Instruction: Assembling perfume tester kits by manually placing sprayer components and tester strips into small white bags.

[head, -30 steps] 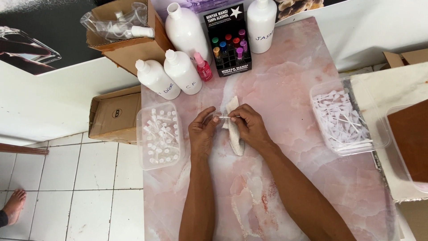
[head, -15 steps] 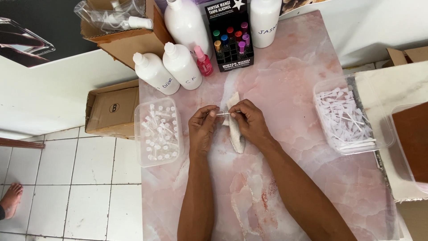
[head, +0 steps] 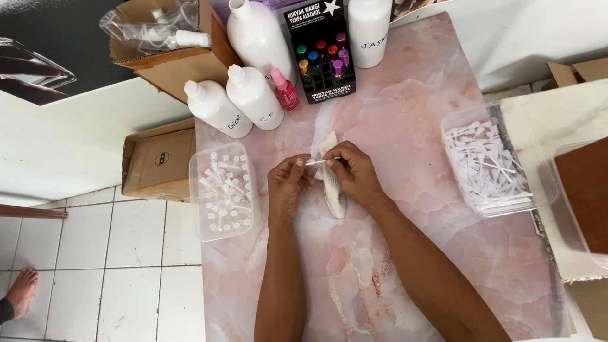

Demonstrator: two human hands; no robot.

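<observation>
grip: thin white stick [head: 323, 162] pinched at both ends by left hand [head: 286, 187] and right hand [head: 354, 174]
axis: held horizontal, centre frame, over crumpled cloth [head: 332, 190]

Single head view: we look steeply down from above, moderately close, onto the pink marble table [head: 405, 126], our forearms entering from the near edge, tiled floor [head: 95, 272] at left.

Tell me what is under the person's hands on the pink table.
A crumpled pale cloth lies on the table, partly beneath the right hand. The left hand and right hand pinch a thin white piece above it. The cloth's middle is covered.
</observation>
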